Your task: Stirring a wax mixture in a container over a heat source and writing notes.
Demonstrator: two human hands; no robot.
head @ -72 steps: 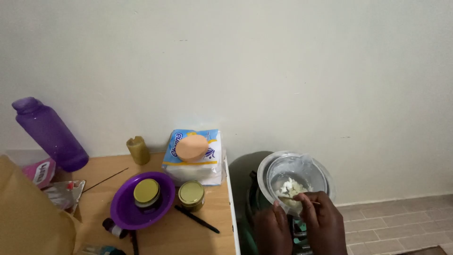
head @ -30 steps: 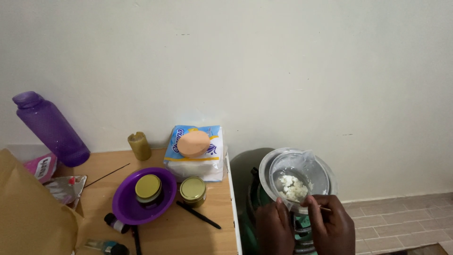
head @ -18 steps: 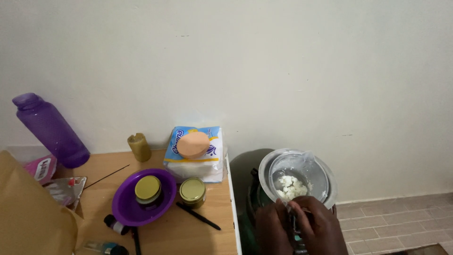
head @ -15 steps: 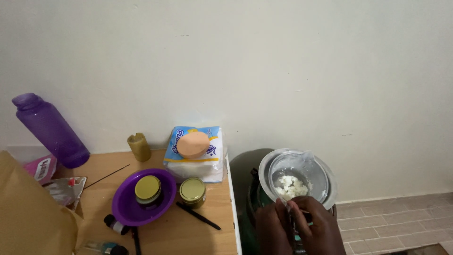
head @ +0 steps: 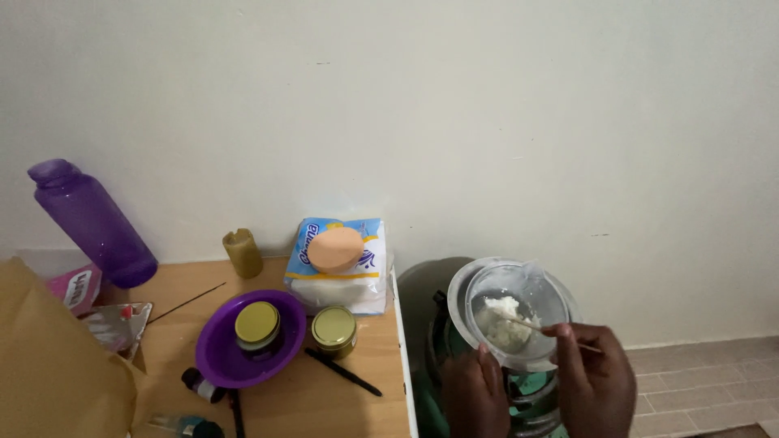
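A wooden table point(head: 284, 405) fills the lower left, with a brown paper bag point(head: 49, 365) at its near corner and a purple bottle point(head: 93, 223) leaning by the wall. A white packet point(head: 341, 280) carries an orange sponge point(head: 335, 249); in front sits a purple bowl point(head: 219, 357) holding a yellow-lidded jar point(head: 258, 327), with a second jar point(head: 334, 329) just beside it. Right of the table, a clear bowl point(head: 487, 280) of white lumps sits over a dark pot point(head: 418, 292). The left hand point(head: 475, 397) grips the bowl's near rim, fingers curled on it. The right hand point(head: 596, 389) pinches a thin stick point(head: 527, 323), its tip in the lumps.
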